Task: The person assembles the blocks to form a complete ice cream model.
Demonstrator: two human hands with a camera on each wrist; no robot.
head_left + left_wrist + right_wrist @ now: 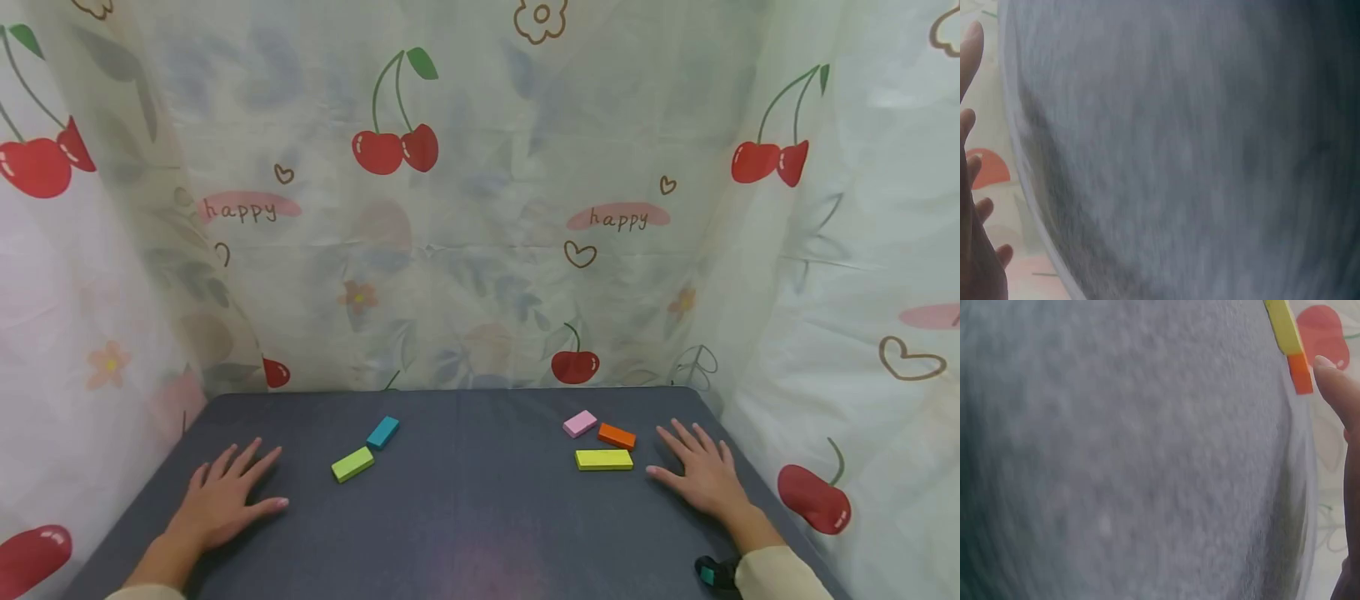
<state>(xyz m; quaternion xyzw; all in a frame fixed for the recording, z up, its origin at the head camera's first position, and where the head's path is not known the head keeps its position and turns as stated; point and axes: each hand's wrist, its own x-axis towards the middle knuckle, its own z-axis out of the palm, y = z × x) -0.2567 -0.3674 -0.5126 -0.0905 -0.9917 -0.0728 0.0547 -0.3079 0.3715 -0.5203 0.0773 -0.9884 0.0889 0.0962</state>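
In the head view my left hand point(222, 500) is at the table's left side, palm down with fingers spread, holding nothing. To its right lie a lime-green block point(352, 465) and a blue block point(383, 432), end to end and slightly angled. My right hand point(701, 472) is at the right side, also palm down with fingers spread and nothing in it. Just left of its thumb is a yellow block point(604, 460); behind that are an orange block point(617, 436) and a pink block point(580, 423). The right wrist view shows the yellow and orange blocks near the thumb.
A dark grey cloth-covered table point(465, 500) spans the view. White curtains point(480, 275) printed with cherries, hearts and flowers stand behind it and on both sides. A black strap point(716, 573) with a green patch sits at my right wrist.
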